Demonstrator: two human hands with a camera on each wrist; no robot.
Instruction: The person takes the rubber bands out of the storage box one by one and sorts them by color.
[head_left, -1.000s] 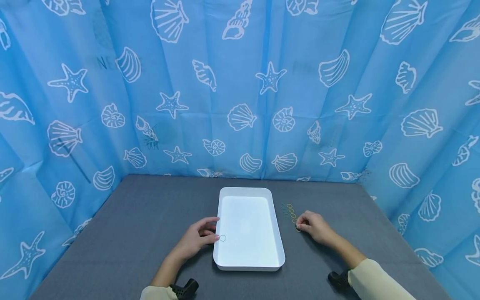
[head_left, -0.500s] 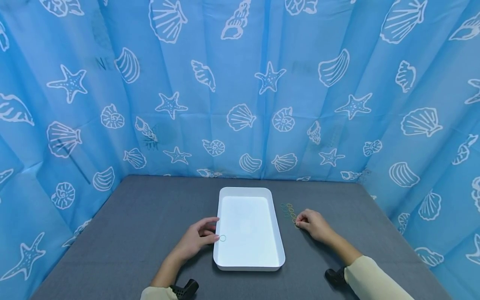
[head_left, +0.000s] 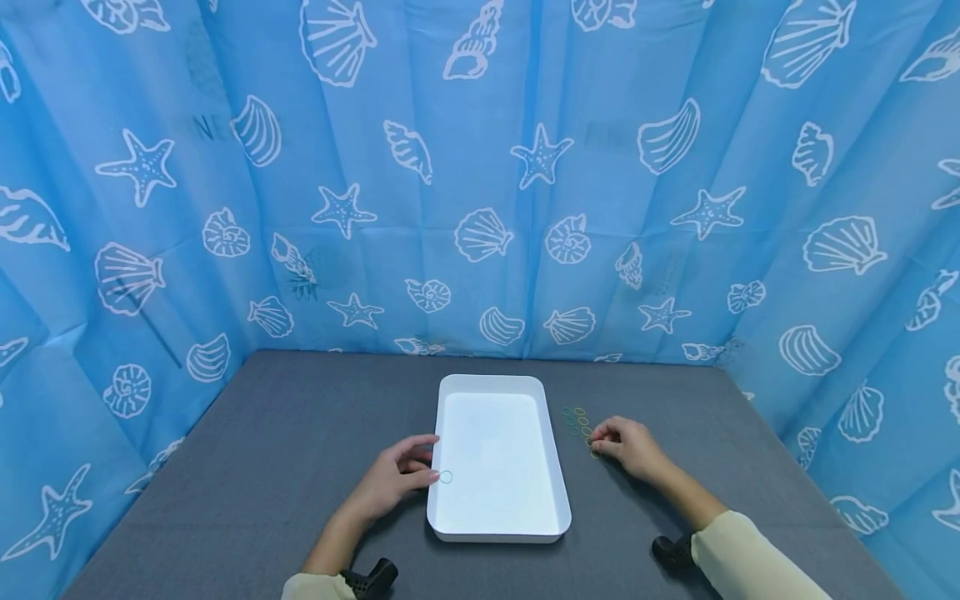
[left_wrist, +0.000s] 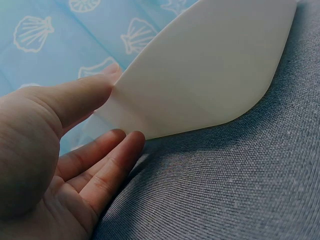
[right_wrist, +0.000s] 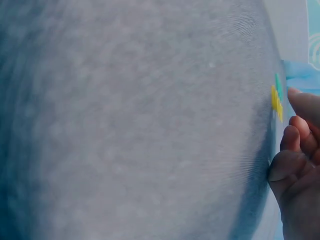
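Note:
My left hand (head_left: 395, 479) grips the left wall of a white tray (head_left: 498, 529) in the head view, thumb over the rim and fingers outside. In the left wrist view the thumb (left_wrist: 82, 97) presses on the tray's edge (left_wrist: 200, 70). A thin ring (head_left: 446, 477) lies in the tray beside that thumb's tip. My right hand (head_left: 628, 446) is right of the tray, its fingertips low over the cloth by the nearest of several thin yellow rings (head_left: 582, 422). In the right wrist view its thumb (right_wrist: 287, 166) stands apart from the index finger; nothing shows between them.
Several thin green rings (head_left: 567, 412) lie in a row between the yellow rings and the tray. Grey cloth (head_left: 315, 417) covers the table. A blue curtain (head_left: 420, 192) with shell prints encloses the back and sides.
My right hand has shifted slightly back and left along the yellow row. The nearest yellow ring sits slightly closer to the others. The left hand and tray have stayed still.

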